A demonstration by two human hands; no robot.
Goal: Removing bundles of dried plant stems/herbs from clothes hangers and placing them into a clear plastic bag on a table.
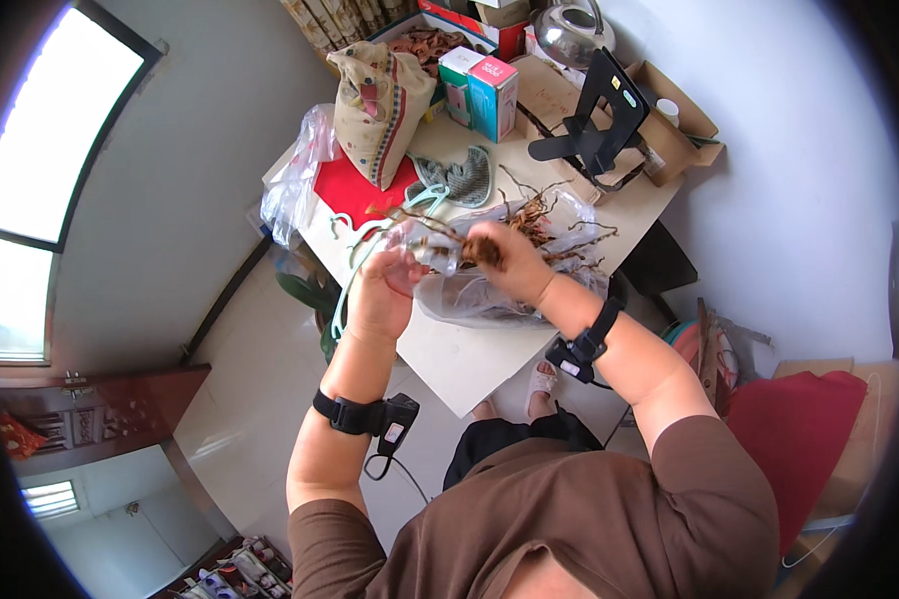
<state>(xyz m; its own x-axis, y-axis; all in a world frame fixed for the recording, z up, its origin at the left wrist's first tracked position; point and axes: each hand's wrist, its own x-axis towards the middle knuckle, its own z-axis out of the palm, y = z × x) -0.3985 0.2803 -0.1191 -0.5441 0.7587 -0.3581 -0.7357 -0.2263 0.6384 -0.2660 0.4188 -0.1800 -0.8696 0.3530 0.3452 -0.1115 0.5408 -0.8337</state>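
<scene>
My right hand (511, 258) grips a bundle of dried brown roots (483, 251), somewhat blurred, over the table. Thin root ends stretch from it up to the left. My left hand (386, 288) is shut on a small clear plastic bag (412, 251), whose edge lies close to the roots; whether any of them are inside it I cannot tell. Below and behind my right hand, a large clear plastic bag (468, 299) lies spread on the table, with more dried roots (530, 217) on it. Pale green plastic hangers (356, 262) lie beside my left hand.
On the table (461, 367) are a patterned cloth bag (382, 112), a red cloth (356, 191), a grey cloth (468, 176), small boxes (492, 101), a black stand (607, 120), cardboard boxes (670, 142) and a metal kettle (573, 34). A crumpled plastic bag (296, 180) hangs at the left edge.
</scene>
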